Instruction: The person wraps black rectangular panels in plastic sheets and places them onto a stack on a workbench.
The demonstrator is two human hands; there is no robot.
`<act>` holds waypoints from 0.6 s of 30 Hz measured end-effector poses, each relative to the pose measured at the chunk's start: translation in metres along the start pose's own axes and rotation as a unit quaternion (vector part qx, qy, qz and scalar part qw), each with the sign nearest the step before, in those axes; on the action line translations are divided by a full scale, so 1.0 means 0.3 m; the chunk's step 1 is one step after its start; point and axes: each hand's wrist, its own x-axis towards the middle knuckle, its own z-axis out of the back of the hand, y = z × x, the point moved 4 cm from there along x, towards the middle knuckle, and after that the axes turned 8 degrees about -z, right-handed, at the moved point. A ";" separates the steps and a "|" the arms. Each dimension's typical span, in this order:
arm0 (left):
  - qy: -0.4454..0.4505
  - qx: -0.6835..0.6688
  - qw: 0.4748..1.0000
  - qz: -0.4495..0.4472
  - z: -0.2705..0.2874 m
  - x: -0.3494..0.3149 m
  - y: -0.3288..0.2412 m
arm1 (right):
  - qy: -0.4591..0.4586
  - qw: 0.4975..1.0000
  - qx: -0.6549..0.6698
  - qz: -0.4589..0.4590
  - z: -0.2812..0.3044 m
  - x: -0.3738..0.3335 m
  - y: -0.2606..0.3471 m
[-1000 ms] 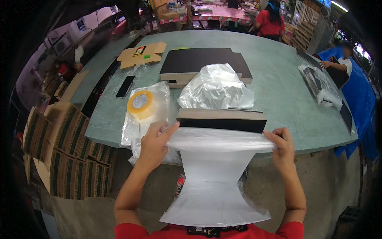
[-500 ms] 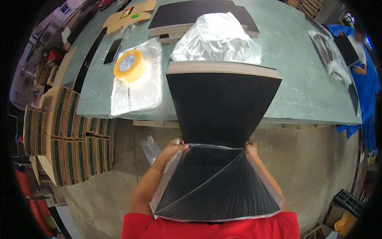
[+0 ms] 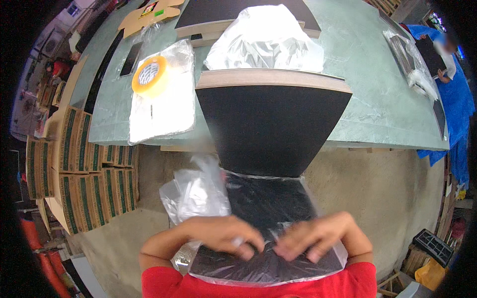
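A clear plastic bag [image 3: 263, 193] covers the near black panel surface [image 3: 238, 265] in front of my chest, its far edge crossing the black surface. Beyond that edge, bare black panel [image 3: 278, 124] reaches up to the table, with a pale, layered edge at its far end. My left hand [image 3: 226, 236] lies over the film with fingers bent and apart, slightly blurred. Close beside it, my right hand [image 3: 315, 236] spreads its fingers on the plastic, their tips smeared by motion. Loose clear plastic [image 3: 196, 193] bulges beyond my left forearm.
On the green table [image 3: 367, 99] sit a tape roll [image 3: 149, 77] on flat plastic bags [image 3: 166, 107], crumpled silvery-white wrapping [image 3: 266, 42], and more black panels [image 3: 194, 12]. Stacked cartons [image 3: 79, 174] stand left. A person [image 3: 444, 59] holds a black panel at far right.
Both hands have left the bag's far corners and come toward me onto the film, closer together. More loose plastic shows at the left.
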 end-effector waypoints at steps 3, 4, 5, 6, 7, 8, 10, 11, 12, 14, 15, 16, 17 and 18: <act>-0.007 0.158 0.984 0.076 -0.040 0.062 0.354 | -0.121 0.943 -0.081 -0.299 0.022 -0.064 -0.407; -0.029 0.186 0.973 0.131 -0.032 0.050 0.481 | -0.146 0.883 -0.210 -0.394 0.031 -0.115 -0.516; -0.059 0.199 0.970 0.127 0.004 0.058 0.507 | -0.158 0.864 -0.213 -0.429 0.057 -0.121 -0.521; -0.092 0.244 0.960 0.103 0.058 0.091 0.471 | -0.174 0.841 -0.215 -0.465 0.084 -0.122 -0.517; -0.124 0.281 0.948 0.082 0.111 0.131 0.413 | -0.186 0.819 -0.211 -0.500 0.094 -0.116 -0.515; -0.211 0.341 0.916 -0.023 0.171 0.180 0.274 | -0.168 0.829 -0.154 -0.512 0.147 -0.088 -0.465; -0.365 0.255 0.894 -0.060 0.252 0.252 -0.029 | -0.268 0.898 -0.184 -0.295 0.245 0.016 -0.224; -0.329 0.249 0.899 -0.150 0.254 0.269 -0.141 | -0.326 0.910 -0.086 -0.242 0.286 0.049 -0.141; -0.247 0.245 0.913 -0.211 0.244 0.279 -0.221 | -0.377 0.908 0.014 -0.183 0.315 0.080 -0.075; -0.201 0.379 0.850 -0.305 0.247 0.258 -0.327 | -0.562 0.822 0.090 -0.023 0.362 0.098 0.035; -0.284 0.341 0.851 -0.281 0.278 0.226 -0.317 | -0.575 0.807 0.136 0.020 0.376 0.089 0.034; -0.363 0.299 0.844 -0.256 0.297 0.201 -0.300 | -0.580 0.809 0.097 0.019 0.382 0.080 0.058; -0.367 0.181 0.879 -0.246 0.303 0.212 -0.286 | -0.583 0.809 0.079 0.018 0.380 0.080 0.089; -0.363 0.110 0.903 -0.200 0.301 0.218 -0.256 | -0.584 0.808 0.069 0.015 0.366 0.081 0.101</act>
